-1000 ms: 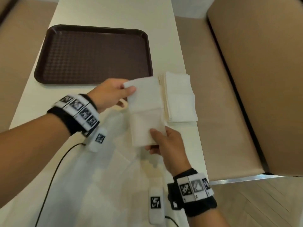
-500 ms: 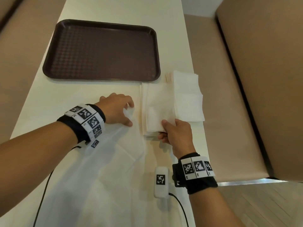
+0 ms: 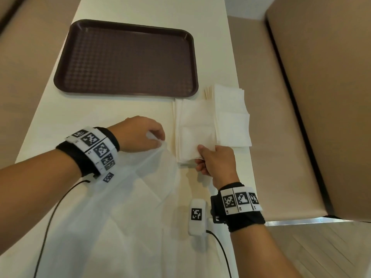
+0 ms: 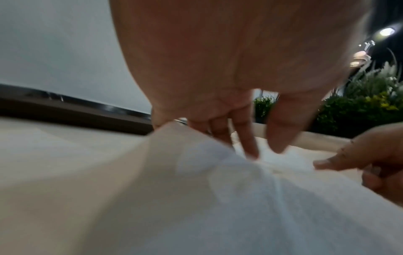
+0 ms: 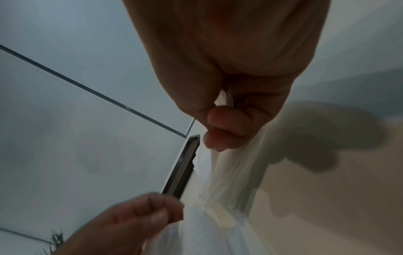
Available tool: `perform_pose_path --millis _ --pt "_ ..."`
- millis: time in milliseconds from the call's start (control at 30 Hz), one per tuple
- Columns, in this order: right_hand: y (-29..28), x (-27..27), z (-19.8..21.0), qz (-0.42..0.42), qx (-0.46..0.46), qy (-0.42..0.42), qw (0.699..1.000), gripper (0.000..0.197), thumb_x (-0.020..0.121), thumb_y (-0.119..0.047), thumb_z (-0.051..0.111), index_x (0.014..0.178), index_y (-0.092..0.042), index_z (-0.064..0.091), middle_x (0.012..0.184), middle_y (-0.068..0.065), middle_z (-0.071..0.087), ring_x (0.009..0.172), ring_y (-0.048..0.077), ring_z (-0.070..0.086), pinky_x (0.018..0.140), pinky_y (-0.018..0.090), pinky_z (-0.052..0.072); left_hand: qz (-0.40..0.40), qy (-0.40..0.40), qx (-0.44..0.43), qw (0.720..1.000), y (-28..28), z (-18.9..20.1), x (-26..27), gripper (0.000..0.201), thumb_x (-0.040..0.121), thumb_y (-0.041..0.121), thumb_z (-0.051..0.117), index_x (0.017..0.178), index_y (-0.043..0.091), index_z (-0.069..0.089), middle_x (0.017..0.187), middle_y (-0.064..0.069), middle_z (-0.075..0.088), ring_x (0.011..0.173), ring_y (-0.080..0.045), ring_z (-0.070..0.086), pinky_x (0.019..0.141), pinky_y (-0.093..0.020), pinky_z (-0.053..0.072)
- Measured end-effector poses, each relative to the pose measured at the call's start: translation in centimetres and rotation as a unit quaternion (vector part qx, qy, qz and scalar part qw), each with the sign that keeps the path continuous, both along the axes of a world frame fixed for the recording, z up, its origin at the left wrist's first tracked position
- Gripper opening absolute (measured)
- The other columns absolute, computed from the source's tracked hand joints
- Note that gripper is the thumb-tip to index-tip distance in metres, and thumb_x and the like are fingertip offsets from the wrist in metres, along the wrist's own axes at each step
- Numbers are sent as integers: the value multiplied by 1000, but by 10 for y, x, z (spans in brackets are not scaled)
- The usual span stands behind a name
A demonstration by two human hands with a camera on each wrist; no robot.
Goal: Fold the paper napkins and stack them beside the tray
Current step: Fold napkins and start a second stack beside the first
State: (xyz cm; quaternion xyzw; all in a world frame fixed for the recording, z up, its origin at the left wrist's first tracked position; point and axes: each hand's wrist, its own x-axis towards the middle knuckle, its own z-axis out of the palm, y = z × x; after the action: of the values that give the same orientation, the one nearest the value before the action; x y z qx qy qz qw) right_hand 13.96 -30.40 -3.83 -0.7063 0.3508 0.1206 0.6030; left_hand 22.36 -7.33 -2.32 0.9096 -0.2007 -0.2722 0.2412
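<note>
A dark brown tray (image 3: 126,57) lies at the far middle of the table. A stack of folded napkins (image 3: 232,117) sits just off its near right corner. A folded napkin (image 3: 192,129) lies against the stack's left side, and my right hand (image 3: 200,157) pinches its near corner between thumb and fingers (image 5: 220,124). My left hand (image 3: 158,141) pinches a corner of an unfolded napkin (image 3: 140,187) and lifts it off the table; its fingertips (image 4: 253,151) meet on the white paper (image 4: 240,198). More spread napkins lie beneath, toward me.
The cream table (image 3: 120,109) is narrow, with its right edge close to the stack. A tan bench seat (image 3: 281,137) runs along the right. A white tagged sensor box (image 3: 197,217) with a black cable lies by my right wrist. Another cable (image 3: 52,213) trails left.
Both hands held the folded napkin in the air; the left let go and the right laid it down by the stack. My left hand moved to the unfolded napkin and lifted its corner.
</note>
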Motion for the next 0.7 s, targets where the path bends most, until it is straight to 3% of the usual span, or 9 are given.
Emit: perform_pose_path --millis 133,233,300,400,467,600,700 --pt "0 0 -2 5 -20 11 1000 19 95 -17 68 89 -1 60 60 12 67 39 18 56 39 22 43 89 -64 -54 992 -33 -9 11 22 89 39 68 111 35 63 110 14 60 92 -7 61 88 -31 52" --pt "2 1 -3 11 -30 12 999 17 95 -16 67 89 -4 56 61 13 65 39 18 54 39 23 42 107 -70 -52 990 -56 -14 18 37 91 39 64 128 36 56 127 11 50 99 -12 59 91 -31 48" --pt "2 1 -4 19 -47 5 999 19 95 -15 66 84 -7 54 61 13 65 38 18 54 38 23 42 149 -61 -49 986 -68 -14 25 43 93 39 62 135 30 53 133 5 51 110 -17 58 95 -31 46" --pt "3 -2 -5 38 -75 -17 996 21 96 -16 64 80 -9 51 65 14 67 41 19 56 41 26 45 236 -37 -47 970 -79 -12 36 43 95 37 60 133 16 55 132 -4 59 118 -23 56 90 -28 41" --pt "5 -2 -5 47 -76 -31 996 17 96 -18 63 85 -8 53 68 15 68 43 20 57 43 27 46 247 -45 -35 967 -84 -12 38 39 96 32 59 128 9 57 132 -8 59 118 -26 56 86 -28 40" --pt "3 2 -3 60 -69 -44 995 13 97 -16 62 91 -6 56 69 13 66 43 17 56 43 25 46 264 -45 -27 963 -87 -14 39 44 95 32 62 132 10 53 134 -9 57 119 -27 56 82 -28 40" --pt "2 3 -4 66 -63 -47 995 20 96 -16 62 90 2 56 67 12 61 46 17 55 50 31 53 277 -32 -36 960 -86 -13 38 50 93 34 65 135 14 49 135 -8 56 115 -27 59 80 -29 40"
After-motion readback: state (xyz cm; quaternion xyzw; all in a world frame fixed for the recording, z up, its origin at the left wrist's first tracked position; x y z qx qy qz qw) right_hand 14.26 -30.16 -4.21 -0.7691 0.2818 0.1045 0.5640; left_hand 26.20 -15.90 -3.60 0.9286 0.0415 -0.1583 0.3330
